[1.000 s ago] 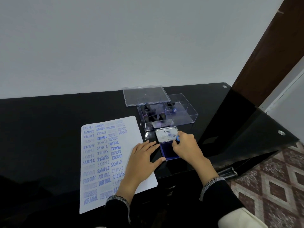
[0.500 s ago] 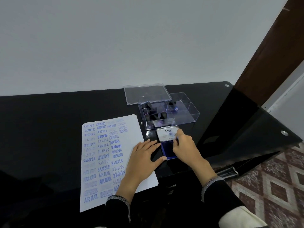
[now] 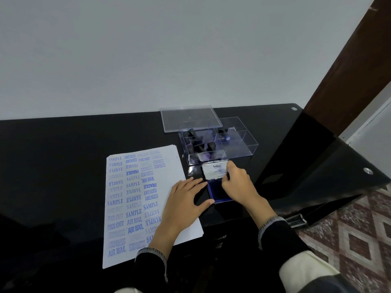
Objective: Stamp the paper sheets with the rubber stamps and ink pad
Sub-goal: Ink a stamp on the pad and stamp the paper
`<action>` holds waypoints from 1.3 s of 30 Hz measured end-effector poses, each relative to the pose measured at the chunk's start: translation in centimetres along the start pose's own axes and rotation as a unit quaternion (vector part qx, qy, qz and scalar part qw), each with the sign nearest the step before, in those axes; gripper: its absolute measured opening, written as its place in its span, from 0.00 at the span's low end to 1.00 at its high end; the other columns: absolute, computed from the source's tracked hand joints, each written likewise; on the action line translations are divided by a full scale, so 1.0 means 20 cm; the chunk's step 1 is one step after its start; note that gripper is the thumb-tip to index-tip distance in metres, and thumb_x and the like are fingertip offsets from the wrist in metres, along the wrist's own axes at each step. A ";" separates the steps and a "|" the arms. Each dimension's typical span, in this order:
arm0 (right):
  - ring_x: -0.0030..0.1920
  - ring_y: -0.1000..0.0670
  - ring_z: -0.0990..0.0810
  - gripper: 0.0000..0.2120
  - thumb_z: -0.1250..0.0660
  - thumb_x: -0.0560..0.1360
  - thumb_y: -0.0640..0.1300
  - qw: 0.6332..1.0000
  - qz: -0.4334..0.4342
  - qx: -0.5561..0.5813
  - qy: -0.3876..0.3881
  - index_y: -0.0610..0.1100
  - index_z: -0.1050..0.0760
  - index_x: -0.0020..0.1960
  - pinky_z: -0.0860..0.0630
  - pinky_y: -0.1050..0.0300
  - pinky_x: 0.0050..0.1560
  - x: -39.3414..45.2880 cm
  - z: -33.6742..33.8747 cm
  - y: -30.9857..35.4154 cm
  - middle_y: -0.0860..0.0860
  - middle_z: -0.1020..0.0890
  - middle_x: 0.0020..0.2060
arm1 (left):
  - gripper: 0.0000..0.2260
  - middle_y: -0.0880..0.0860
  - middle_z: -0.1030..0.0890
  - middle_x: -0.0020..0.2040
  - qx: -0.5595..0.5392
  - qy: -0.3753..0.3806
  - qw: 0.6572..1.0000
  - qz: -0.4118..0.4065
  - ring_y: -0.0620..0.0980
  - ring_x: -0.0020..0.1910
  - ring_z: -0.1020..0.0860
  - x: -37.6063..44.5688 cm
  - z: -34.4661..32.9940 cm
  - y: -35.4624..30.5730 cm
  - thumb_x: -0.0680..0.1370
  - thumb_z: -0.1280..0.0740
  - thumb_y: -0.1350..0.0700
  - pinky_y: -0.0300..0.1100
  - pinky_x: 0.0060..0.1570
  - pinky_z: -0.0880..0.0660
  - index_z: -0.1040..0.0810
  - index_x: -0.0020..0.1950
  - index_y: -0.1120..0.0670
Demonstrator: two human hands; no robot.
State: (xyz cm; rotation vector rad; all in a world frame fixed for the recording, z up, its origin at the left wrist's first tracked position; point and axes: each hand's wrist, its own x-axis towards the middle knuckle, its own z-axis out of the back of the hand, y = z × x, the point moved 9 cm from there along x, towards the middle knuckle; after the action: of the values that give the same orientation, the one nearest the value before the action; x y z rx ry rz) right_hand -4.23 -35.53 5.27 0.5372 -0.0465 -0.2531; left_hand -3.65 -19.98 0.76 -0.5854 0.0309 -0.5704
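One ink pad (image 3: 218, 190): open, blue, centre frame, white lid raised.
Paper sheets (image 3: 139, 199): centre-left, covered in blue stamps.
Left hand (image 3: 182, 205): flat, fingers straight, steadying pad's edge.
Right hand (image 3: 237, 185): fingers curled, pinching lid.

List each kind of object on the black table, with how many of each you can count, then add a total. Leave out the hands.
Stamped paper stack: 1
Ink pad, open: 1
Clear box with compartments: 1
Clear lid, lying behind the box: 1
Rubber stamps in the box: several; overlapping, so the exact number cannot be told
Total, stamps aside: 4
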 end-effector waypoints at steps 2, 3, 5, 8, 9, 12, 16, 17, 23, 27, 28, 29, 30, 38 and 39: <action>0.39 0.44 0.23 0.03 0.43 0.76 0.38 1.000 0.005 0.004 -0.016 0.44 0.35 0.49 0.24 0.47 0.38 -0.02 0.00 0.00 0.46 0.21 0.41 | 0.28 0.39 0.37 0.74 0.002 0.002 1.000 0.000 0.40 0.75 0.45 0.00 0.00 0.00 0.77 0.43 0.33 0.39 0.73 0.55 0.36 0.74 0.41; 0.38 0.44 0.23 0.03 0.43 0.77 0.38 1.000 0.009 0.003 -0.027 0.44 0.35 0.49 0.25 0.47 0.37 -0.03 0.00 0.00 0.46 0.22 0.40 | 0.28 0.39 0.37 0.74 0.002 0.002 1.000 0.000 0.40 0.75 0.45 0.00 0.00 0.00 0.76 0.43 0.33 0.40 0.73 0.55 0.36 0.74 0.41; 0.35 0.45 0.24 0.05 0.42 0.78 0.38 0.999 0.014 0.001 -0.050 0.44 0.37 0.46 0.26 0.48 0.34 -0.08 0.00 0.00 0.47 0.23 0.37 | 0.28 0.39 0.37 0.74 0.002 0.003 1.000 -0.002 0.40 0.75 0.45 0.00 0.00 0.00 0.76 0.43 0.33 0.41 0.74 0.54 0.36 0.74 0.41; 0.33 0.48 0.25 0.07 0.42 0.78 0.38 0.996 0.018 0.008 -0.083 0.45 0.39 0.44 0.30 0.54 0.29 -0.13 -0.01 -0.01 0.49 0.25 0.35 | 0.28 0.39 0.37 0.74 0.003 0.000 1.000 -0.001 0.40 0.75 0.45 0.00 0.00 0.00 0.76 0.43 0.33 0.41 0.74 0.54 0.36 0.74 0.41; 0.33 0.49 0.25 0.08 0.41 0.79 0.38 0.996 0.021 0.012 -0.090 0.45 0.39 0.44 0.32 0.56 0.28 -0.14 -0.01 -0.01 0.50 0.25 0.35 | 0.28 0.39 0.37 0.74 0.003 -0.001 1.000 -0.001 0.40 0.75 0.45 0.00 0.00 0.00 0.76 0.43 0.33 0.41 0.74 0.53 0.36 0.74 0.41; 0.32 0.50 0.26 0.08 0.41 0.78 0.38 0.996 0.022 0.010 -0.086 0.46 0.39 0.45 0.36 0.59 0.27 -0.14 -0.01 -0.01 0.51 0.25 0.34 | 0.28 0.39 0.36 0.74 -0.002 -0.001 1.000 -0.001 0.40 0.75 0.45 0.00 0.00 0.00 0.76 0.43 0.33 0.42 0.75 0.53 0.36 0.74 0.41; 0.36 0.43 0.24 0.05 0.42 0.77 0.38 0.998 0.010 -0.026 -0.056 0.44 0.38 0.46 0.32 0.52 0.31 -0.07 0.00 0.00 0.46 0.23 0.37 | 0.28 0.39 0.36 0.74 0.002 -0.002 1.000 -0.003 0.40 0.75 0.44 0.00 -0.01 0.00 0.76 0.43 0.33 0.41 0.74 0.53 0.36 0.74 0.41; 0.37 0.41 0.24 0.04 0.42 0.76 0.38 0.998 0.007 -0.029 -0.047 0.44 0.37 0.47 0.30 0.51 0.33 -0.05 0.00 0.00 0.45 0.22 0.38 | 0.28 0.39 0.36 0.74 0.003 -0.002 1.000 -0.002 0.40 0.75 0.44 0.00 -0.01 0.00 0.77 0.43 0.33 0.41 0.74 0.54 0.36 0.74 0.41; 0.36 0.44 0.27 0.04 0.43 0.76 0.38 0.998 0.002 -0.047 -0.038 0.44 0.38 0.48 0.34 0.53 0.35 -0.03 0.01 0.01 0.47 0.23 0.38 | 0.28 0.39 0.36 0.74 0.002 -0.002 1.000 -0.001 0.40 0.75 0.44 0.00 -0.01 0.00 0.76 0.43 0.33 0.40 0.74 0.54 0.36 0.74 0.41; 0.34 0.46 0.29 0.05 0.43 0.78 0.42 0.995 0.005 -0.067 -0.075 0.46 0.40 0.47 0.36 0.53 0.34 -0.09 0.01 0.00 0.52 0.26 0.34 | 0.28 0.39 0.36 0.74 0.002 -0.008 1.000 -0.005 0.39 0.74 0.44 0.00 -0.01 0.00 0.76 0.43 0.32 0.40 0.74 0.54 0.36 0.74 0.41; 0.33 0.47 0.29 0.06 0.43 0.79 0.43 0.994 0.005 -0.069 -0.084 0.47 0.40 0.46 0.36 0.53 0.34 -0.11 0.01 -0.01 0.52 0.27 0.34 | 0.28 0.39 0.36 0.74 0.002 -0.008 1.000 -0.005 0.39 0.74 0.44 0.00 -0.01 0.00 0.76 0.43 0.32 0.39 0.73 0.54 0.36 0.74 0.41; 0.33 0.48 0.29 0.06 0.43 0.79 0.43 0.994 0.004 -0.067 -0.091 0.47 0.40 0.46 0.36 0.54 0.34 -0.13 0.00 -0.01 0.53 0.26 0.34 | 0.28 0.39 0.36 0.74 0.001 -0.009 1.000 -0.004 0.39 0.74 0.44 0.00 -0.01 0.00 0.76 0.43 0.32 0.39 0.73 0.55 0.36 0.74 0.41; 0.33 0.48 0.28 0.06 0.43 0.80 0.44 0.993 0.005 -0.064 -0.096 0.47 0.40 0.47 0.35 0.54 0.33 -0.14 0.00 -0.02 0.53 0.26 0.34 | 0.28 0.39 0.36 0.74 0.000 -0.009 1.000 -0.004 0.39 0.74 0.44 0.00 -0.01 0.00 0.76 0.43 0.32 0.39 0.73 0.55 0.36 0.74 0.41; 0.35 0.44 0.27 0.04 0.42 0.76 0.40 0.995 0.009 -0.078 -0.060 0.45 0.38 0.46 0.35 0.53 0.35 -0.05 0.01 0.00 0.49 0.24 0.35 | 0.28 0.39 0.36 0.74 -0.004 -0.008 1.000 -0.003 0.39 0.74 0.44 0.00 -0.01 0.01 0.76 0.43 0.32 0.41 0.74 0.53 0.35 0.74 0.41; 0.36 0.43 0.26 0.03 0.42 0.76 0.40 0.996 0.008 -0.075 -0.050 0.45 0.37 0.45 0.33 0.52 0.36 -0.03 0.01 0.00 0.48 0.23 0.36 | 0.28 0.39 0.36 0.74 -0.006 -0.008 1.000 -0.003 0.40 0.74 0.44 0.00 -0.01 0.01 0.76 0.42 0.32 0.41 0.74 0.53 0.35 0.74 0.41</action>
State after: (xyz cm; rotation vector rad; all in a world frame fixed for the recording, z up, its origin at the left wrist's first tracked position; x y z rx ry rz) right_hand -4.85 -35.48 5.53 0.3750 -0.1287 -0.2661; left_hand -3.60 -19.95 0.54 -0.6021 0.0170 -0.5718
